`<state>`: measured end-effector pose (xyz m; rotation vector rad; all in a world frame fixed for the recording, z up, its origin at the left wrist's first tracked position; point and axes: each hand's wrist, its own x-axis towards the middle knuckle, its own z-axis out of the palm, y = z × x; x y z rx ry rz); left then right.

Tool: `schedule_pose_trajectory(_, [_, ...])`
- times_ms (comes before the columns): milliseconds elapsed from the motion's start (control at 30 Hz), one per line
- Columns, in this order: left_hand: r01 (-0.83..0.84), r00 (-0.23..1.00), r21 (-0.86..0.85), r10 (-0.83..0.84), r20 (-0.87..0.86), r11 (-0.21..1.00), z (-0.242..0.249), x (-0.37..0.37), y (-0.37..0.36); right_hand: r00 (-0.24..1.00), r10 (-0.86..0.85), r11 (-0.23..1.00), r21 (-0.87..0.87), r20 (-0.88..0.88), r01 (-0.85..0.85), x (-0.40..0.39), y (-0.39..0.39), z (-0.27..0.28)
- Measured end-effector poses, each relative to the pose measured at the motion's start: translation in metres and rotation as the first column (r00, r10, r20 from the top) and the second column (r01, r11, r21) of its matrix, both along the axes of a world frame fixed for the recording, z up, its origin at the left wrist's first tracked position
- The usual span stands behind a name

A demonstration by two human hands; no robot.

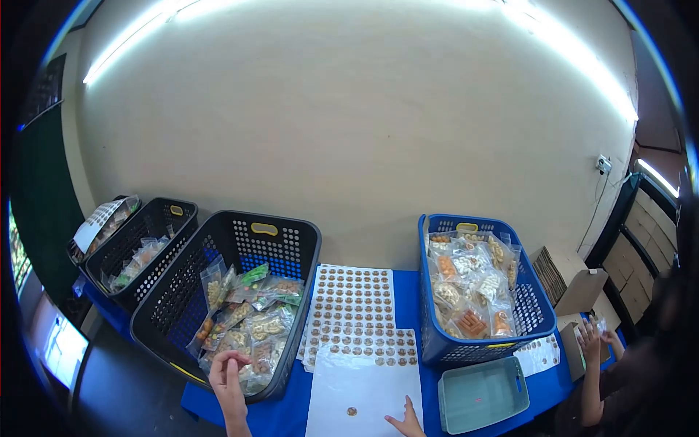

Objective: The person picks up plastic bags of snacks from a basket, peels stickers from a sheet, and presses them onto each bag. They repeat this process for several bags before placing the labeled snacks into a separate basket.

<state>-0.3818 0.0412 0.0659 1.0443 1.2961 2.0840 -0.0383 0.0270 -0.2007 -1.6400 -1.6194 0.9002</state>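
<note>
My left hand [228,377] is over the front rim of a large black basket [169,297], its fingers loosely bent and no packet visible in them. Below and beyond it, clear packets of snacks [266,325] lie heaped in the basket. My right hand [408,421] hovers at or just above a white sheet [364,382], thumb and fingers apart, holding nothing I can see. A single round brown sticker [352,411] is on that sheet, left of my right hand. Behind it lie sheets covered in rows of similar round stickers [354,298].
A blue basket [535,306] of snack packets stands to the right, with a pale green tray [483,397] in front. More black baskets [138,273] stand at far left. At right, another person's hands [593,339] are near cardboard boxes [571,284].
</note>
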Motion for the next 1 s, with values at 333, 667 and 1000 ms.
schedule_pose_trajectory(333, [-0.02, 0.838, 0.023, 0.029, -0.545, 1.0, 0.076, -0.092, 0.064, 0.986, -0.097, 0.993, -0.079, -0.134, 0.087, -0.001, 0.04, 0.072])
schedule_pose_trajectory(667, [-0.648, 0.209, -0.606, -0.657, -0.725, 0.462, -0.081, -0.258, 0.197, 0.982, 0.186, 0.936, -0.3, -0.018, -0.183, -0.027, 0.041, 0.05])
schedule_pose_trajectory(1000, [-0.64, 0.413, -0.755, -0.892, -0.181, -0.143, -0.208, -0.311, 0.177, 0.999, 0.04, 0.964, -0.265, 0.007, -0.037, -0.01, -0.013, -0.009])
